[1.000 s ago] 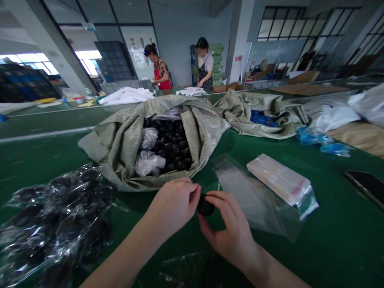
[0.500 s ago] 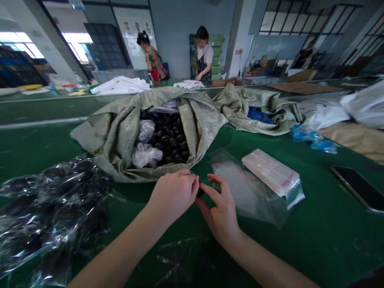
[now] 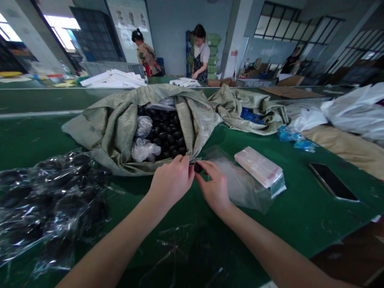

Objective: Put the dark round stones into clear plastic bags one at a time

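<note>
so the right hand (image 3: 213, 182) has a small, rounded, dark black piece (image 3: 198, 167) pinched between thumb and fingers. the left hand (image 3: 171, 178) is right up against its left side with the fingers curled in, but its fingertips are mostly hidden, so i can't tell if it's gripping anything. the piece sits between both hands, just on the near side of a big olive-grey woven plastic sack (image 3: 118, 134).

that sack gapes open, full of shiny black egg-shaped pieces (image 3: 170, 138), with scrunched clear plastic bags (image 3: 146, 150) at the left of its mouth. near left there's a heap of black pieces in crinkly clear wrappers (image 3: 60, 196). right of the hands, flat clear plastic sleeves (image 3: 229, 176) lie spread on the green tabletop (image 3: 270, 236), a thick pale stack of sleeves (image 3: 257, 166) just beside them, then a black flat phone (image 3: 333, 181) further right.

far right of the big sack is a smaller olive woven sack (image 3: 229, 107) with blue pieces (image 3: 251, 115) inside. way back, two people stand at another table.
</note>
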Tool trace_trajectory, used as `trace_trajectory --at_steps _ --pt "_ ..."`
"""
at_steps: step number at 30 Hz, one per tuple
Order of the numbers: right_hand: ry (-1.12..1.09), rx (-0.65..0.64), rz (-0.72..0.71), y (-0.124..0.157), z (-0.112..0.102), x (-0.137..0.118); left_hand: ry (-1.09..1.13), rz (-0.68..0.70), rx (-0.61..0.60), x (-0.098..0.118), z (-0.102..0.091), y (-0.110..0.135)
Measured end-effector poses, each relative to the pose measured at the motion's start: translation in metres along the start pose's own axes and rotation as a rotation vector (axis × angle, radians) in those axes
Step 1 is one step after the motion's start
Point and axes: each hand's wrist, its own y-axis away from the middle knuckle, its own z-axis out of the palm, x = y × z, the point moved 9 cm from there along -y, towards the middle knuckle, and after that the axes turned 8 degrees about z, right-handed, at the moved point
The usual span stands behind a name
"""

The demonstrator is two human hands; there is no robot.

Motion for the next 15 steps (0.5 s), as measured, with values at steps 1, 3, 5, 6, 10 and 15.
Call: trace_trajectory --at_steps 1,3,5,6,10,15 --pt "0.008 0.018 0.003 -0.002 -0.002 -0.001 -0.016 -0.039 0.008 -0.003 -0.002 0.001" --pt "0.030 0.049 0.005 -0.005 -0.004 -0.001 -0.022 -0.080 0.000 -0.008 -0.002 0.003" --pt "0.054 0.078 0.000 -0.006 -0.006 -0.002 0.014 -0.069 -0.034 -0.009 0.003 0.002" --pt "0.067 0.087 -0.002 -0.007 -0.006 -0.002 0.045 -0.052 -0.052 -0.008 0.006 0.002" --pt "0.150 0.056 0.006 -0.010 -0.001 -0.001 0.184 -0.010 -0.065 -0.007 0.011 -0.002" --pt "0.295 -0.080 0.025 -0.018 0.009 -0.006 0.252 -0.045 -0.052 -0.019 0.012 -0.007"
